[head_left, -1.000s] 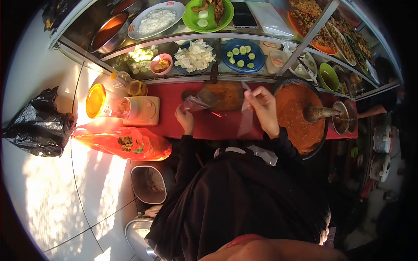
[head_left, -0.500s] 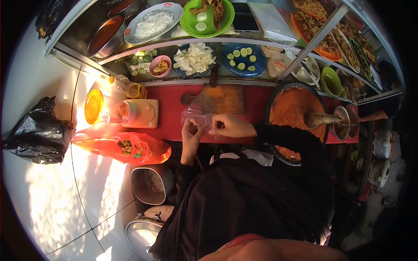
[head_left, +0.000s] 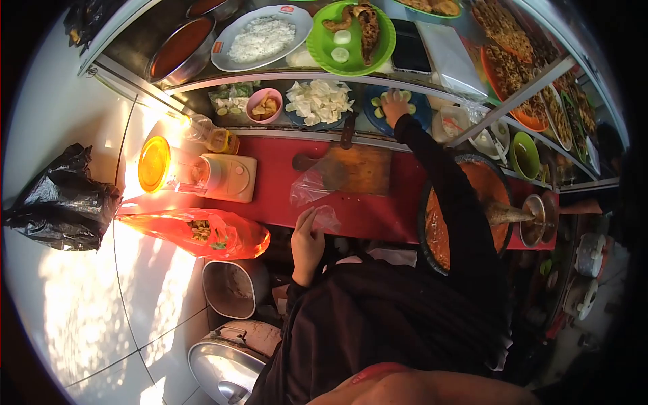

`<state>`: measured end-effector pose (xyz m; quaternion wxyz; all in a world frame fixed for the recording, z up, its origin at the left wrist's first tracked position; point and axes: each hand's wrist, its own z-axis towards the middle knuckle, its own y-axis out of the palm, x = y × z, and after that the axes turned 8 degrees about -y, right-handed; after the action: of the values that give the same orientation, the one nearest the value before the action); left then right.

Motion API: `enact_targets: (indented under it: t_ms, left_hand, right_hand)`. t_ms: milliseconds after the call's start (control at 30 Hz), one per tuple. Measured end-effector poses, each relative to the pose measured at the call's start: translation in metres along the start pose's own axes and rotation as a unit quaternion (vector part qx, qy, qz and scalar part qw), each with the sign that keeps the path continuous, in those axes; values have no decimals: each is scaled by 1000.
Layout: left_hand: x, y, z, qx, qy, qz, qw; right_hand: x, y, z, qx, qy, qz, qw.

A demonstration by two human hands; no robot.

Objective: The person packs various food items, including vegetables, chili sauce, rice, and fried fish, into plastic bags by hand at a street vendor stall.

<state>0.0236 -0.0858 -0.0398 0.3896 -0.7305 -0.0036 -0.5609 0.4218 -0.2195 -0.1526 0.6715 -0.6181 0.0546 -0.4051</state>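
Observation:
My left hand is closed on a clear plastic bag over the front edge of the red counter. Another clear piece of plastic lies just beyond, beside the wooden cutting board. A knife rests at the board's back edge. My right hand reaches over the blue plate on the lower shelf, its fingers down on the cucumber slices. Whether the fingers grip a slice is hidden. Left of that plate sits a heap of white sliced vegetable.
A large mortar of red sauce with its pestle lies under my right arm. The blender and a red plastic bag are at the left. Glass shelf frames cross behind the counter.
My right hand has left the plastic bag and moved up and right to the cucumber plate. My left hand stays with the bag, slightly lower and farther right. The view has shifted a little.

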Motion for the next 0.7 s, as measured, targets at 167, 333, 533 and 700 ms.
enact_targets:
  t_ms: [167,333,533,700]
  left_hand:
    - [-8,-8,-6,34,-30,2,999]
    - [-9,-10,-9,77,-10,-55,995]
    - [-12,-5,-14,89,-34,-57,994]
    - [-11,1,-17,106,-25,-84,991]
  right_hand:
    - [31,30,17,-107,6,49,993]
    - [58,32,30,-15,85,248,965]
    - [23,14,28,-74,90,283,952]
    - [22,22,32,-25,112,281,953]
